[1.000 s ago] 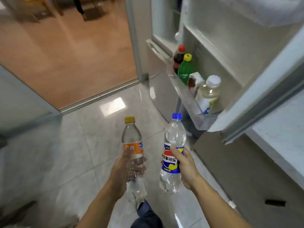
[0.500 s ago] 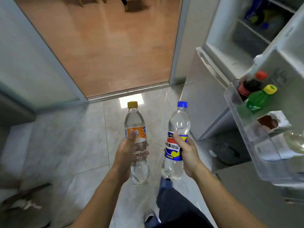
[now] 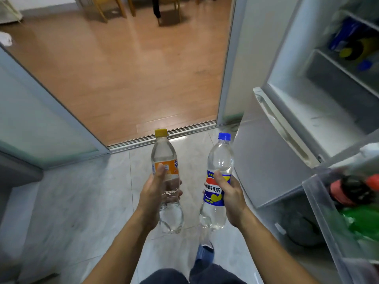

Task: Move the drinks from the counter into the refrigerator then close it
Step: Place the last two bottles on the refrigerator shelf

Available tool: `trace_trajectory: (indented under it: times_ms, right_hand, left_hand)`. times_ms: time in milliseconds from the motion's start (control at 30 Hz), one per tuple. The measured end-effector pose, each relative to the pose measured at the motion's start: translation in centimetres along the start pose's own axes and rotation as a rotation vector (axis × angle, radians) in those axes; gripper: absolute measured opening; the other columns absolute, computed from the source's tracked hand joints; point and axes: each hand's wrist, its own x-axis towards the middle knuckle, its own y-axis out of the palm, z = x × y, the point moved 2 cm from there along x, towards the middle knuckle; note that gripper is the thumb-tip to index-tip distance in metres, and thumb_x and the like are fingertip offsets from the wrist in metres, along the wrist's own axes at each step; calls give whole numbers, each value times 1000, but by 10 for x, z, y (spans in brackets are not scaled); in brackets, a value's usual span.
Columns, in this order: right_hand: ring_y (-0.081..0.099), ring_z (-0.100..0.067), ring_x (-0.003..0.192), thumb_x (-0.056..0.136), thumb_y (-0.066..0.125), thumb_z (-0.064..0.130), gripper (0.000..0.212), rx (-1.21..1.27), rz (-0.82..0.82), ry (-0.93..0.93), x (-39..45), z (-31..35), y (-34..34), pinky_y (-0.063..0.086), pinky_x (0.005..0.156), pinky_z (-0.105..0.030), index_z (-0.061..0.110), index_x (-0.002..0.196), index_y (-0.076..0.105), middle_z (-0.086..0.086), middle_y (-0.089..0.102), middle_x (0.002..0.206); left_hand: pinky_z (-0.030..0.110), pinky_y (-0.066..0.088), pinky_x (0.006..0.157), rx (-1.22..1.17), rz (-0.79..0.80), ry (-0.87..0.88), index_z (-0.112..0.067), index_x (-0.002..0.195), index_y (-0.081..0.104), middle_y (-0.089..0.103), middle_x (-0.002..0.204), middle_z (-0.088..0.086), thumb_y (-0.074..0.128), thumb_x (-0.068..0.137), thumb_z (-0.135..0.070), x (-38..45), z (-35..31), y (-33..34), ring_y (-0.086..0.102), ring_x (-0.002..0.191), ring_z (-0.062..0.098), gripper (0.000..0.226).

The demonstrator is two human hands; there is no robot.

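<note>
My left hand (image 3: 152, 193) grips a clear bottle with a yellow cap and orange label (image 3: 164, 154), held upright. A second clear bottle with a blue cap and blue-yellow label (image 3: 220, 158) stands upright in my right hand (image 3: 230, 198). Both bottles hover over the tiled floor, left of the open refrigerator (image 3: 320, 111). Its open door shelf (image 3: 320, 203) at the right edge holds a dark bottle with a red cap (image 3: 356, 191) and a green bottle (image 3: 361, 220), both blurred. Blue and yellow items sit on an upper inside shelf (image 3: 348, 44).
The lower refrigerator door (image 3: 266, 160) is closed, with a handle along its top. A sliding glass door frame (image 3: 51, 107) stands at the left. Beyond the doorway lies a wooden floor (image 3: 133, 68) with chair legs at the far end. My foot (image 3: 205, 251) is on the tiles.
My view has swung left and up, away from the refrigerator door shelf, and I have stepped closer to the doorway. Both hands keep their bottles upright, side by side.
</note>
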Motion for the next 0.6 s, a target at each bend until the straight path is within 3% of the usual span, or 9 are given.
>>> trace_trajectory:
  times_ms: [67, 233, 367, 500, 600]
  right_hand:
    - [74, -27, 87, 79, 69, 51, 38, 8, -16, -10, 21, 12, -5, 60, 72, -37, 26, 108, 71, -9, 76, 98]
    - [74, -28, 86, 79, 69, 52, 52, 55, -127, -25, 63, 35, -20, 61, 70, -36, 18, 119, 65, -10, 75, 99]
    - [73, -30, 85, 80, 68, 51, 52, 84, -228, -57, 97, 49, -29, 61, 74, -40, 16, 118, 66, -12, 75, 98]
    - [74, -28, 82, 65, 77, 60, 56, 135, -365, -106, 129, 70, -33, 61, 75, -41, 20, 105, 73, -12, 76, 93]
    - [74, -27, 82, 65, 77, 56, 54, 169, -508, -131, 148, 88, -35, 60, 80, -43, 17, 103, 71, -10, 76, 91]
  left_hand:
    - [39, 57, 69, 22, 37, -6, -15, 113, 61, 71, 91, 13, 49, 76, -66, 26, -12, 15, 68, 73, 25, 64]
    - [37, 58, 67, 52, 138, -14, -16, 111, 62, 73, 88, 9, 51, 78, -65, 88, -33, 51, 69, 72, 25, 60]
    - [39, 58, 67, 105, 230, -55, -15, 112, 62, 74, 89, 11, 52, 78, -67, 141, -47, 77, 69, 73, 26, 63]
    - [42, 54, 71, 142, 343, -87, -13, 109, 63, 74, 91, 14, 55, 75, -71, 198, -66, 106, 69, 72, 27, 67]
    - [39, 54, 68, 186, 467, -101, -11, 108, 63, 74, 91, 17, 63, 71, -77, 237, -88, 130, 68, 70, 28, 75]
